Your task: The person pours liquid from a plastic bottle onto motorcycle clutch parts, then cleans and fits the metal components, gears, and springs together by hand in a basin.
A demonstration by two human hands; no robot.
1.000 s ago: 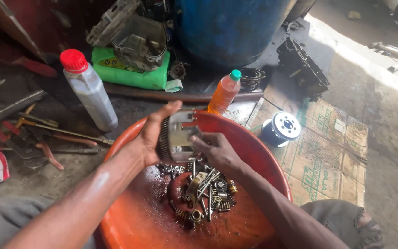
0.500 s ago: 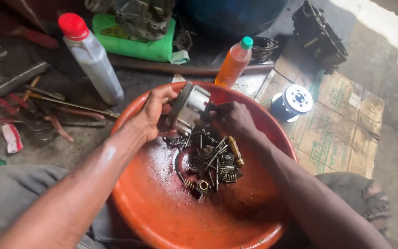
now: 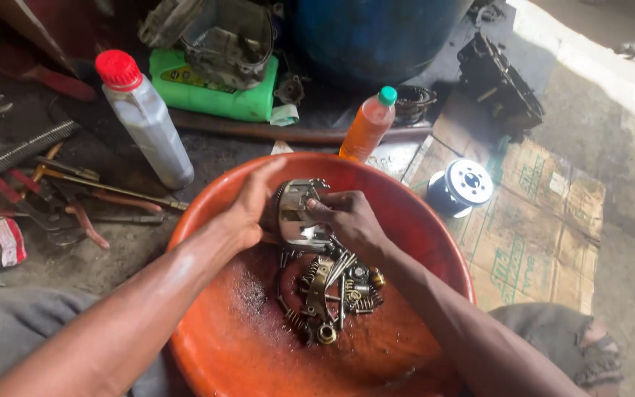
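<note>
Metal clutch basket (image 3: 299, 213) is sitting over the orange basin (image 3: 420, 220), and we're gripping it with our left hand (image 3: 248, 209) wrapped around its toothed side while our right hand (image 3: 347, 220) is pinching its rim, above wet springs and bolts (image 3: 332, 290).

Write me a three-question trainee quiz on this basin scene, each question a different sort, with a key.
1. True or false: both the left hand and the right hand are on the round metal drum part.
2. Multiple choice: the loose springs and bolts lie
A) on the cardboard
B) in the orange basin
C) beside the green can
3. Fill in: the cap on the orange bottle is ____.

Key
1. True; both hands grip it over the basin.
2. B
3. Green; the grey bottle at left has the red cap.
</note>
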